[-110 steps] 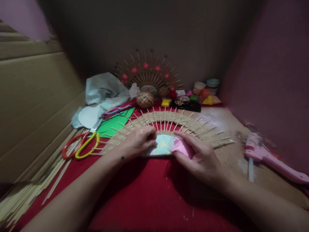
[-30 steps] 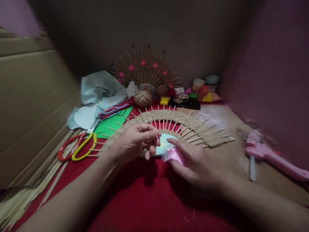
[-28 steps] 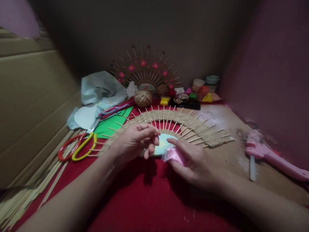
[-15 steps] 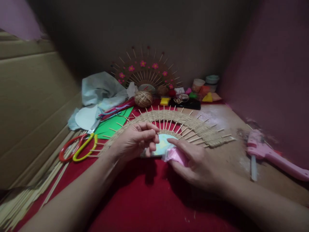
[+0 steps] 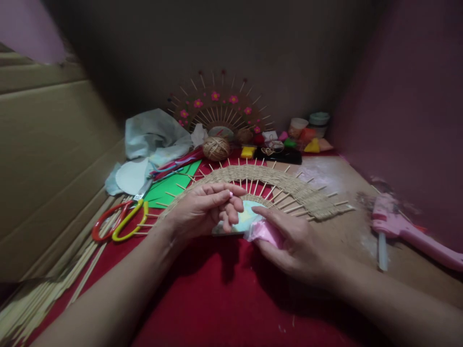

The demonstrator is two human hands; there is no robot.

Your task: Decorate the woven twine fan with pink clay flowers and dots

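Note:
Between the thumb and forefinger of my left hand is a tiny pink piece of clay; the other fingers curl loosely. My right hand grips a clear wrapper with a pink lump of modelling clay, forefinger stretched along its top. Both hands hover over or rest near the lower middle of a half-round woven fan made of twine on thin sticks. Its pale blue centre piece with a yellowish patch shows between the hands.
Scissors with red and yellow handles and bamboo sticks lie left. A pink glue gun is at right. Behind are green sheet, twine ball, clay packs and a flowered fan against the wall.
My left hand has turned slightly and its fingers have shifted, so the tiny pink piece now shows at the fingertips. My right hand keeps its hold on the wrapped clay.

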